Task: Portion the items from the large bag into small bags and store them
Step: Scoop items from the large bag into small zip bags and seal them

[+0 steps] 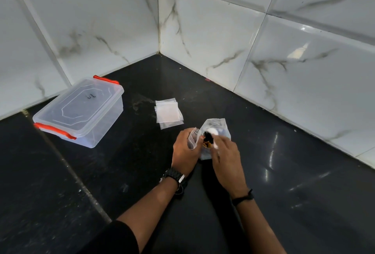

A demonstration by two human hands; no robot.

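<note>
The large clear bag (pixel 217 127) stands on the black counter (pixel 203 91), holding small black, white and tan items (pixel 209 139). My left hand (pixel 183 152) grips a small clear bag (pixel 192 139) just left of the large bag's mouth. My right hand (pixel 225 158) is at the large bag's opening with its fingers pinched on a small white item (pixel 215 146). A stack of empty small bags (pixel 169 112) lies flat on the counter behind my hands.
A clear plastic storage box (pixel 81 111) with orange latches and a shut lid sits at the left near the wall. Marble-tiled walls (pixel 243 40) meet in a corner behind. A seam (pixel 71 172) runs across the counter at left.
</note>
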